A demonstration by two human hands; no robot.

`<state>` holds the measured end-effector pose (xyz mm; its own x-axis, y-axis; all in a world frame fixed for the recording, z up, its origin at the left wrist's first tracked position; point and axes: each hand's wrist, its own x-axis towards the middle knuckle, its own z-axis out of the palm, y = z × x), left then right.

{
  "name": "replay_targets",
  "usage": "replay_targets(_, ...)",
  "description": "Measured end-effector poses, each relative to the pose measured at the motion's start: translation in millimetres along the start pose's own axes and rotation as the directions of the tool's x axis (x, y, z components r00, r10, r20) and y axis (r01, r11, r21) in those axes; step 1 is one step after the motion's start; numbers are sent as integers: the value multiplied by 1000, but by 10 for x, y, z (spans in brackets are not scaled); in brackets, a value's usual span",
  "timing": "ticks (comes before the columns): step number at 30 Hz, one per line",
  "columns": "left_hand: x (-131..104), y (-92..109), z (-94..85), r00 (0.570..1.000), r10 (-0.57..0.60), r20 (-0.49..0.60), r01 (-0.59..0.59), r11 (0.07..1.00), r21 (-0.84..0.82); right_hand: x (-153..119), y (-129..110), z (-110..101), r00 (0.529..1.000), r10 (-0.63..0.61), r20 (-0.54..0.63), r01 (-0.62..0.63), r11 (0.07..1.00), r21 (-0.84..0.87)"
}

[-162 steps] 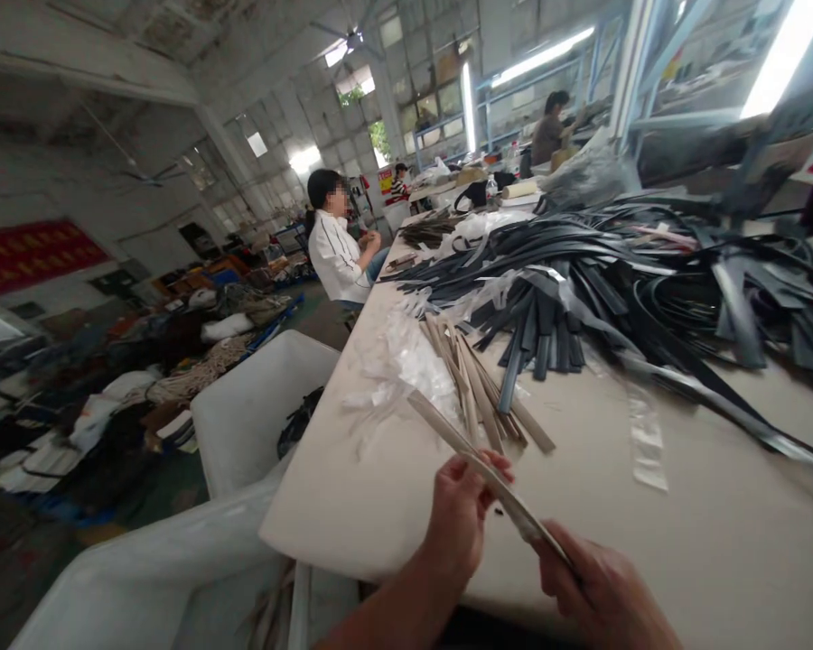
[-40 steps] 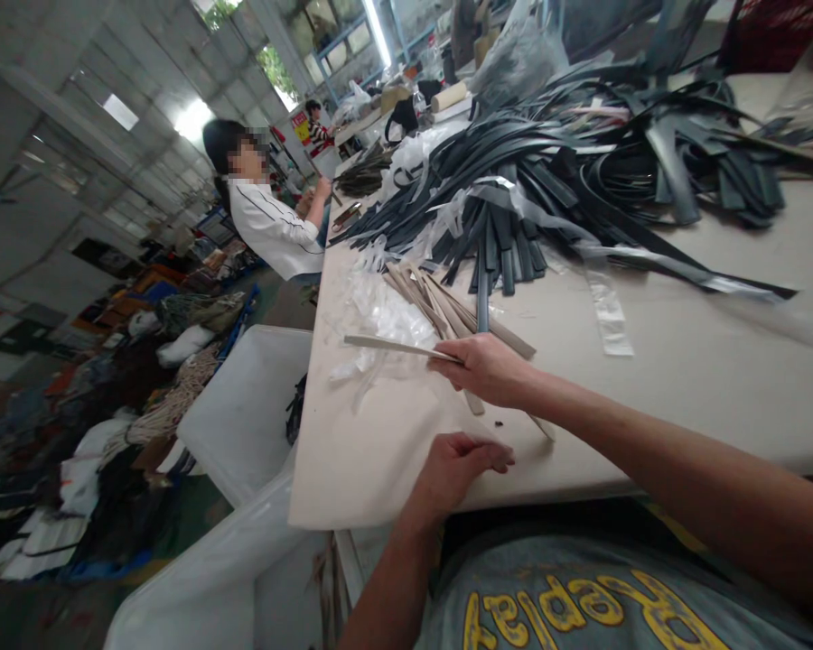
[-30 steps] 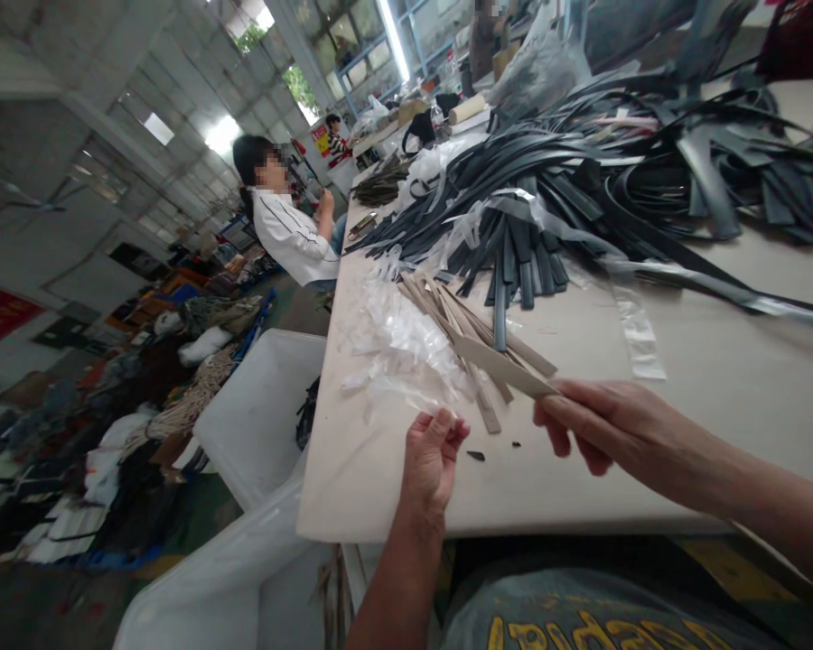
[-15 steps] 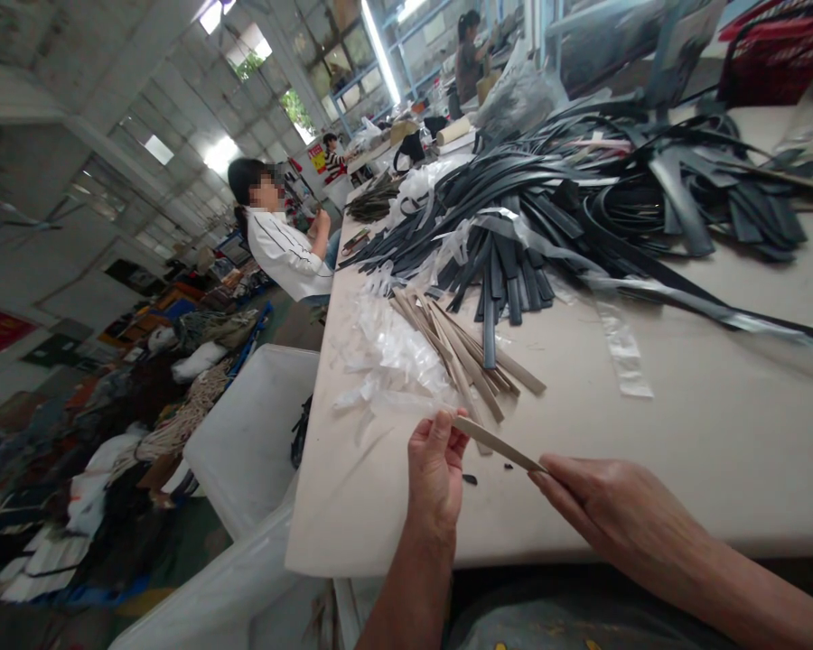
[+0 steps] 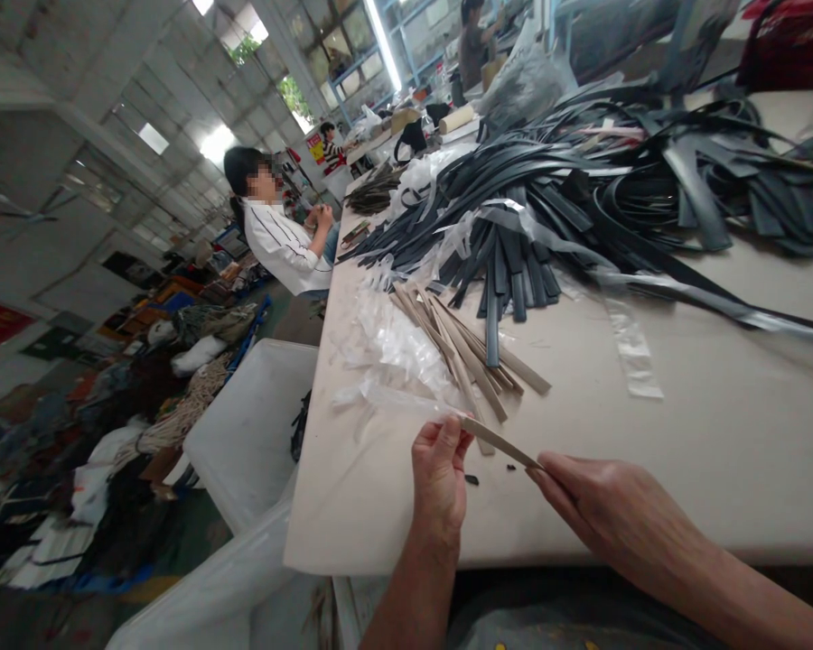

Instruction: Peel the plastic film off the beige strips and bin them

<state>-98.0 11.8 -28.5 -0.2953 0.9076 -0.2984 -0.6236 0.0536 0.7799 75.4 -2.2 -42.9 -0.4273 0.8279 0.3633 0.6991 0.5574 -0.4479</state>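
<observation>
Between my two hands a flat beige strip [image 5: 502, 442] is held, slightly bowed, above the near part of the table. My left hand [image 5: 442, 460] pinches its far left end between thumb and fingers, where a clear plastic film [image 5: 406, 402] trails off to the left. The near right end is gripped in my right hand [image 5: 593, 492], with the thumb on top. Just beyond lies a loose bunch of similar beige strips [image 5: 478, 361]. Crumpled clear plastic [image 5: 399, 334] rests left of that bunch.
A large heap of black strips [image 5: 556, 208] covers the table's far side. One flat piece of clear film [image 5: 633, 352] lies on the cream table [image 5: 738, 451]. White bins [image 5: 250, 424] stand off the left edge. A person in a white top [image 5: 285, 244] sits farther along that edge.
Both hands keep hold of the beige strip. Clear film now shows stretching left from my left hand's fingertips. The view has shifted slightly.
</observation>
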Motion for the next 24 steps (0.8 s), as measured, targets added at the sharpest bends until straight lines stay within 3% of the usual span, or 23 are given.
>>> replay_targets(3, -42, -41, -5, 999, -28, 40, 26, 998, 52, 72, -45, -16, 960, 123, 252, -165, 975, 151)
replay_targets(7, 11, 85, -56, 1000, 7, 19, -8, 999, 44, 102, -78, -112, 822, 161, 546, -391, 858, 334)
replay_targets(11, 16, 184, -141, 995, 85, -47, -81, 994, 73, -4, -22, -71, 796, 165, 583, -414, 850, 324)
replay_targets(13, -69, 111, -153, 999, 10, 43, -18, 979, 201, -20, -6, -20, 803, 145, 578, -411, 837, 361)
replay_targets(15, -161, 10, -139, 976, -119, 182, 58, 949, 310, 7, -18, 15, 804, 112, 584, -421, 800, 426)
replay_targets(17, -202, -41, -116, 954, -142, 266, 61, 955, 291, 45, -45, 30, 801, 108, 590, -436, 779, 450)
replay_targets(19, -182, -22, -99, 976, -1, 216, -35, 987, 159, 71, -70, 40, 787, 110, 607, -451, 774, 444)
replay_targets(21, -146, 12, -93, 989, 125, 84, -131, 989, 65, 84, -85, 57, 775, 99, 624, -460, 765, 450)
replay_targets(22, -141, 13, -93, 990, 135, 48, -137, 989, 54, 92, -87, 70, 775, 90, 625, -458, 762, 458)
replay_targets(24, -164, -22, -94, 995, 68, 79, -74, 994, 78, 113, -82, 101, 787, 87, 611, -445, 766, 464)
